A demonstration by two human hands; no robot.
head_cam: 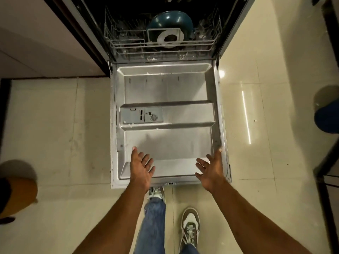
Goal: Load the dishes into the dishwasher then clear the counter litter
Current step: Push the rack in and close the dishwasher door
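Note:
The dishwasher door (168, 88) lies fully folded down in front of me, its steel inner face up. Behind it the lower wire rack (161, 44) holds a dark teal bowl (170, 21) and a white ring-shaped piece (169, 40). My left hand (141, 166) hovers over the near left part of the door, palm turned inward, fingers straight, holding nothing. My right hand (211, 166) mirrors it over the near right corner, fingers spread, empty. Whether either hand touches the door I cannot tell.
A grey detergent dispenser (141, 115) sits on the door's left half. Cream floor tiles lie on both sides. An orange round object (18, 195) is at the left edge and a blue one (328, 116) at the right. My shoes (189, 226) stand just behind the door.

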